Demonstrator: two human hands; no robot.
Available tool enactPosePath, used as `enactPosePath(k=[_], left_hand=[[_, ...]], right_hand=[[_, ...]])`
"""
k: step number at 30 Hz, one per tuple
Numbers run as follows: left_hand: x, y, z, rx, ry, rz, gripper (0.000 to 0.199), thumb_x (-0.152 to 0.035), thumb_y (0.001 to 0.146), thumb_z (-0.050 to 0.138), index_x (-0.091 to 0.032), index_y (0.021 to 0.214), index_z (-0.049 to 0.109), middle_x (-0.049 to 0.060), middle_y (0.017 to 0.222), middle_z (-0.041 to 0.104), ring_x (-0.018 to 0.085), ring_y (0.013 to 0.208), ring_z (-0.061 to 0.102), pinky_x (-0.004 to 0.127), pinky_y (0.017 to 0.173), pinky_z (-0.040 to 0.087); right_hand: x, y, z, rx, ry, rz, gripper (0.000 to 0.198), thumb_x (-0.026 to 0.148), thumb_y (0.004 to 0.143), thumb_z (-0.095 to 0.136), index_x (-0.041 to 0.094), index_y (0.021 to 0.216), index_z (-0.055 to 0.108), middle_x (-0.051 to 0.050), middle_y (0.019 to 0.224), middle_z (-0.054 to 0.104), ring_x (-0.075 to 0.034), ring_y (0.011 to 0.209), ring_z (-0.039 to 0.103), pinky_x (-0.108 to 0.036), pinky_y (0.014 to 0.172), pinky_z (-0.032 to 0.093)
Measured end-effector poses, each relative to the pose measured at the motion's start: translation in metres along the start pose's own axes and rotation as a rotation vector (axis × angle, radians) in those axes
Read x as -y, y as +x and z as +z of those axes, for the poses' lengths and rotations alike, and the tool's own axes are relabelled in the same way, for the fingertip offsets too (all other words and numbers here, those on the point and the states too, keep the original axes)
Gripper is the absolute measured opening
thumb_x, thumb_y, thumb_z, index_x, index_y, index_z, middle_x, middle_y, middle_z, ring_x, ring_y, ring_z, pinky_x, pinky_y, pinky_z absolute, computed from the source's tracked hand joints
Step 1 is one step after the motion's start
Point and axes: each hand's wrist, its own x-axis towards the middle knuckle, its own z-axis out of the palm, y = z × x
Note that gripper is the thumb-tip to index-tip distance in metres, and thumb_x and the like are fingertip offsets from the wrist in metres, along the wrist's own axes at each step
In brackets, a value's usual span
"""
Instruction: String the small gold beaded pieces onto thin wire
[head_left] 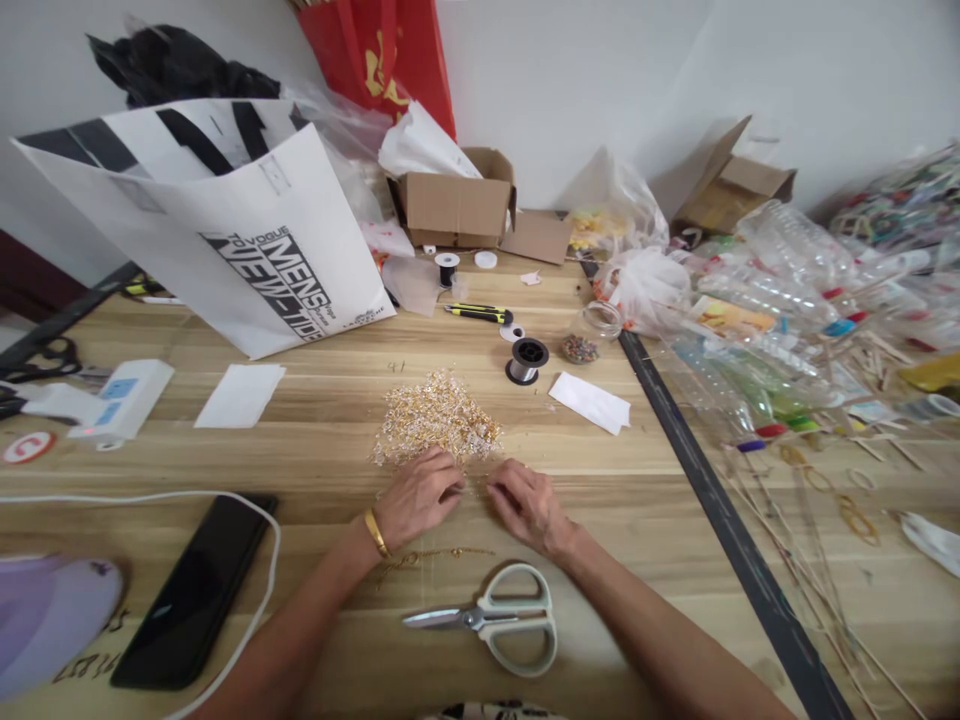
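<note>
A heap of small gold and clear beads [435, 415] lies on the wooden table in the middle. At its near edge, my left hand [421, 494], with a gold bangle at the wrist, has its fingers bent and pressed together. My right hand [531, 505] is closed in a pinch just to the right, a small gap between the two. Whatever sits in either pinch is too small to make out. Nearer to me lie a thin gold chain [454, 552] and beige-handled scissors [499, 618], their blades pointing left.
Beyond the beads are a wire spool [527, 360], a utility knife [480, 313] and a jar of beads [585, 345]. A phone [196, 590] and white cable lie left. A large paper bag [247, 240] stands behind. Plastic bottles [795, 250] crowd the right, past a dark strip [720, 520].
</note>
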Motion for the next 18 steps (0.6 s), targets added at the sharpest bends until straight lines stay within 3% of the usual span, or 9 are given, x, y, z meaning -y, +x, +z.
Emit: enactPosePath(k=[5,18], left_hand=[[0.0000,-0.0002,0.0006,0.046,0.033,0.006,0.012,-0.016,0.083,0.055,-0.015,0.074,0.063,0.004,0.079,0.058,0.019,0.085,0.048,0.032,0.079,0.040],[0.0017,-0.0015,0.0027,0.012,0.019,0.035,0.015,-0.015,0.083,0.053,-0.015,0.071,0.063,0.003,0.075,0.058,0.019,0.082,0.050,0.031,0.076,0.039]], right_hand=[[0.0024,-0.0010,0.0014,0.029,-0.085,-0.058,0.008,0.016,0.089,0.046,0.019,0.089,0.053,-0.006,0.078,0.059,-0.016,0.068,0.056,-0.026,0.060,0.045],[0.0001,0.0000,0.0008,0.015,0.026,0.017,0.010,0.016,0.088,0.046,0.019,0.089,0.055,-0.006,0.077,0.060,-0.016,0.070,0.057,-0.027,0.062,0.046]])
